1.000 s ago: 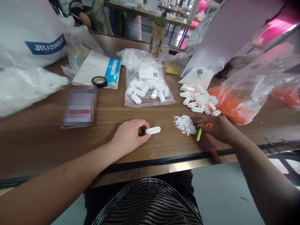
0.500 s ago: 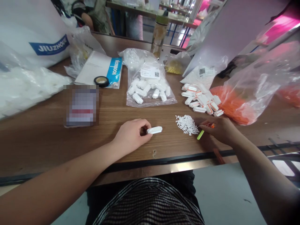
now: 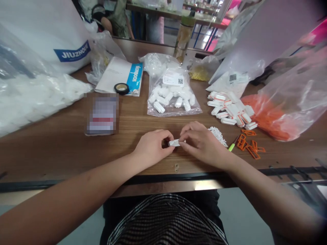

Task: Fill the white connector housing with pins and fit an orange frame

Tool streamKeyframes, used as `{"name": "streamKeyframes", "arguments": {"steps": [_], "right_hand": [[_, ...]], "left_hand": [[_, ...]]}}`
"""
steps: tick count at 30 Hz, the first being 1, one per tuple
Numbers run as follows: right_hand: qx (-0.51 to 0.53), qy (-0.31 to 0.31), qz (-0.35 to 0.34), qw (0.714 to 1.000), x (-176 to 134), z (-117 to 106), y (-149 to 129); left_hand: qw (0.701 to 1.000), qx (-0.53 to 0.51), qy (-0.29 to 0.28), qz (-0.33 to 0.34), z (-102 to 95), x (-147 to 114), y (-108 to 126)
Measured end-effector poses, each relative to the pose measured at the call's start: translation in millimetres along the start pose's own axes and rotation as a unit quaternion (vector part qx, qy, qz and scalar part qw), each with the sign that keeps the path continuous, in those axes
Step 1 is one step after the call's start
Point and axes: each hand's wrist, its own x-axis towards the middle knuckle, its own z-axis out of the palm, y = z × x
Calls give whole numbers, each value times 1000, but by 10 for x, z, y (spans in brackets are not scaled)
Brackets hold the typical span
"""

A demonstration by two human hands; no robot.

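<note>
Between thumb and fingers my left hand (image 3: 152,147) grips a white multi-hole connector housing (image 3: 174,143) just above the table. My right hand (image 3: 201,144) has closed fingertips at the housing's right end; whatever they pinch is hidden or too small to name. Beside the right hand lies a pile of tiny white plugs (image 3: 217,135), partly covered by that hand. A green-handled tool (image 3: 231,147) lies against the pile, with several orange rectangular frames (image 3: 253,151) to its right. Behind them is a heap of white housings with orange inserts (image 3: 231,110).
A clear bag of white housings (image 3: 176,92) lies ahead, with a bottle (image 3: 183,39) behind it. Black tape (image 3: 121,88) rests on a notebook (image 3: 109,73); a blurred flat object (image 3: 102,114) lies nearer. Bags of white parts (image 3: 38,102) and orange parts (image 3: 270,115) flank the table.
My right hand has moved left from the tool and plug pile to the housing in my left hand, uncovering the orange frames. The view has shifted slightly.
</note>
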Motion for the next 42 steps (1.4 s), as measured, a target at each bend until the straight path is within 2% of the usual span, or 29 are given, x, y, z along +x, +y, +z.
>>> {"name": "streamKeyframes", "arguments": {"steps": [8, 14, 22, 30, 34, 36, 37, 39, 40, 42], "right_hand": [[-7, -33, -2, 999, 97, 71, 9], [-73, -44, -53, 995, 111, 50, -26], [-96, -1, -70, 993, -22, 65, -11], [-136, -8, -68, 988, -36, 118, -115], [-68, 5, -54, 996, -90, 57, -40], [-14, 41, -13, 999, -181, -66, 130], [0, 66, 30, 997, -242, -149, 248], [-26, 93, 165, 982, -379, -337, 521], [-69, 90, 233, 966, -448, -428, 659], [-119, 40, 349, 929, -569, -573, 893]], "left_hand": [[1000, -6, -3, 17, -12, -4, -13], [1000, 4, -3, 9, -15, -2, -3], [1000, -7, -1, 5, -19, 2, -1], [1000, -16, -4, 12, -8, 3, -9], [1000, -5, -12, 2, -27, 2, -1], [1000, -1, -13, -4, -33, 0, 0], [1000, 0, -13, -4, -33, -1, -1], [1000, 0, -14, -1, -31, -1, -8], [1000, 1, -13, 2, -29, 1, -12], [1000, 6, -12, 4, -23, 6, -18]]}}
